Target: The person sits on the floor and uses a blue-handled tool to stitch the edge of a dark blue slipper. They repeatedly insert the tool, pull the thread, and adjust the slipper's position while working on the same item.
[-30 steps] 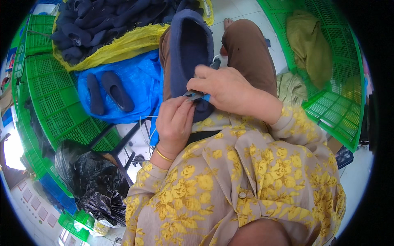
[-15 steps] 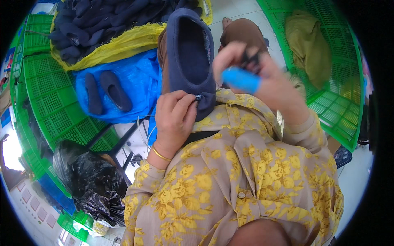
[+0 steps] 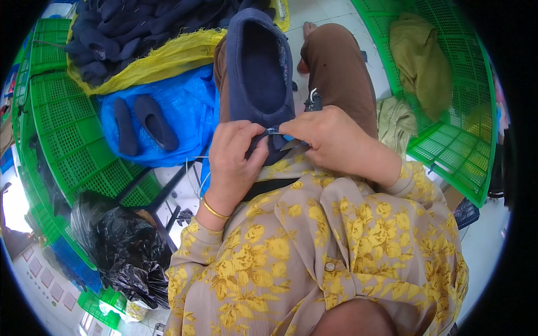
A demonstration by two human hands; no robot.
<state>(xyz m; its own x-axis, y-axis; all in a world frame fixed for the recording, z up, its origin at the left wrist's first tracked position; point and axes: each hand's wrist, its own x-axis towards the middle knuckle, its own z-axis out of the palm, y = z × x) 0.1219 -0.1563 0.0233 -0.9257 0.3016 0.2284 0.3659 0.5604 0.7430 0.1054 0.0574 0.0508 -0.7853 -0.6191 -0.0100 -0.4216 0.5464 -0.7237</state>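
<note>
A navy fabric slipper [image 3: 262, 109] lies on my lap, its opening facing up and its heel end toward me. At that near end my left hand [image 3: 228, 157] is closed, pinching the cloth edge between thumb and fingers. Opposite it, my right hand [image 3: 336, 140] is closed around scissors [image 3: 295, 148]; their blades jut out below its fingers and a dark handle shows above. Its fingertips meet the same edge, where a small shiny strip [image 3: 272, 131] shows; what it is I cannot tell. White thread [image 3: 196, 157] runs beside my left hand.
Two navy slippers [image 3: 156, 123] lie on a blue plastic sheet [image 3: 190, 106] at left. Behind it, a yellow woven sack [image 3: 151, 61] holds many more. Green crates [image 3: 67, 129] stand on both sides; an olive cloth [image 3: 420, 61] hangs in the right one. A black plastic bag [image 3: 120, 241] sits at lower left.
My right hand has come down and left from its blurred, raised position to the slipper's near end, the scissors now beside the edge. My left hand keeps its pinch there.
</note>
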